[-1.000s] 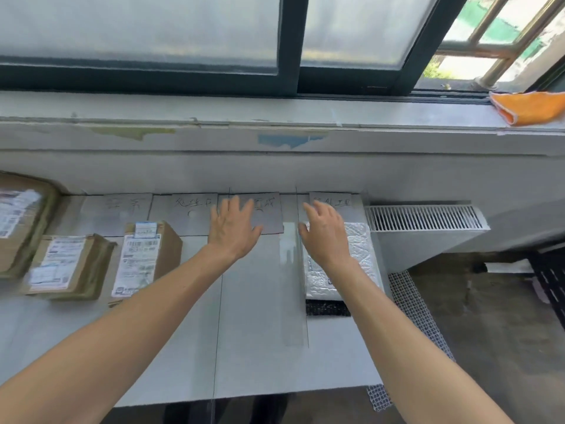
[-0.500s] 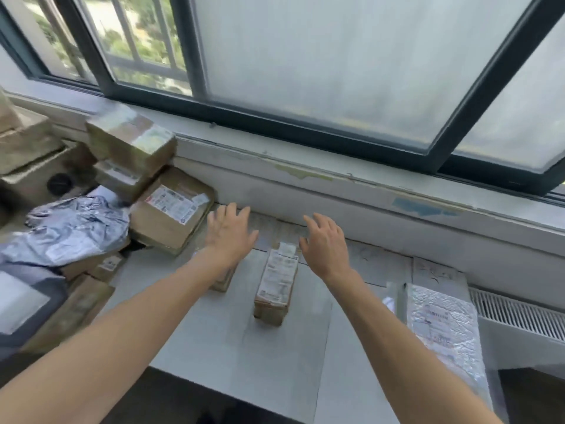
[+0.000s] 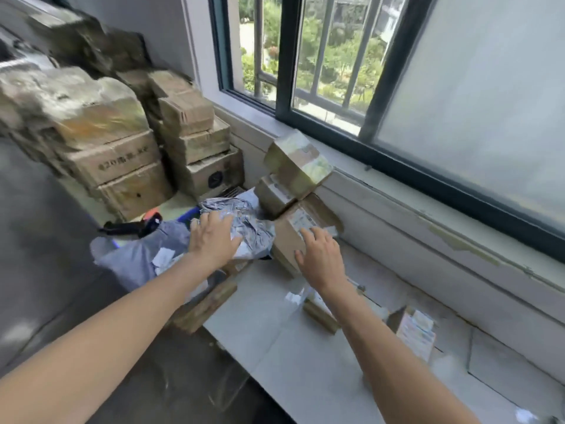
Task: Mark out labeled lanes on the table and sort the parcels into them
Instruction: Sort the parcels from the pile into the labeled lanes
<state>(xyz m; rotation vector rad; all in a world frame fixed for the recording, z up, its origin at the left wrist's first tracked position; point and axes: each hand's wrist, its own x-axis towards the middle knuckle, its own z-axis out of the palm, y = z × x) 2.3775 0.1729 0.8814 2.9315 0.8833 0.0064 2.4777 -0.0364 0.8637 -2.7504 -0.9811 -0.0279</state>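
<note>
My left hand [image 3: 214, 238] lies flat, fingers spread, on a crumpled silver-grey mailer bag [image 3: 244, 221] at the table's left end. My right hand [image 3: 319, 255] reaches with straight fingers onto the top of a brown cardboard parcel [image 3: 293, 228] with a white label, which leans against the wall. Two smaller cardboard parcels [image 3: 296, 165] are stacked above it on the sill. On the white table [image 3: 275, 332], two labelled small boxes [image 3: 415, 332] stand to the right, one partly hidden under my right forearm. Neither hand grips anything.
Tall stacks of brown cartons [image 3: 116, 157] fill the left corner. A grey bag [image 3: 137, 258] and a black and orange tool [image 3: 134, 226] lie below them. A carton [image 3: 204, 304] sits against the table's left edge. The window sill [image 3: 428, 215] runs behind the table.
The view has swung left from the labelled lanes to the parcel pile. Both hands have moved left with it and now rest on the silver mailer and the brown parcel.
</note>
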